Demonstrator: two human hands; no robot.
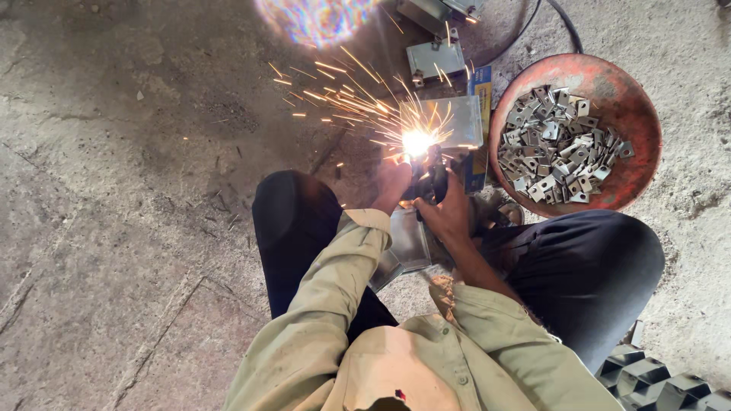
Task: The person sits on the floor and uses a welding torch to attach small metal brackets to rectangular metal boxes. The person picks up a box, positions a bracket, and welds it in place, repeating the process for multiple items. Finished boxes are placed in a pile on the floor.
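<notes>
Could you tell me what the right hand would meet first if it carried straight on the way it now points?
Probably the bright weld spot on the metal box just beyond the right hand; depth is unclear.

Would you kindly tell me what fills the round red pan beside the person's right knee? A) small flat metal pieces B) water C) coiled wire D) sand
A: the red pan on the concrete floor holds a heap of small flat metal pieces, grey and shiny, many with a hole in them.
</notes>
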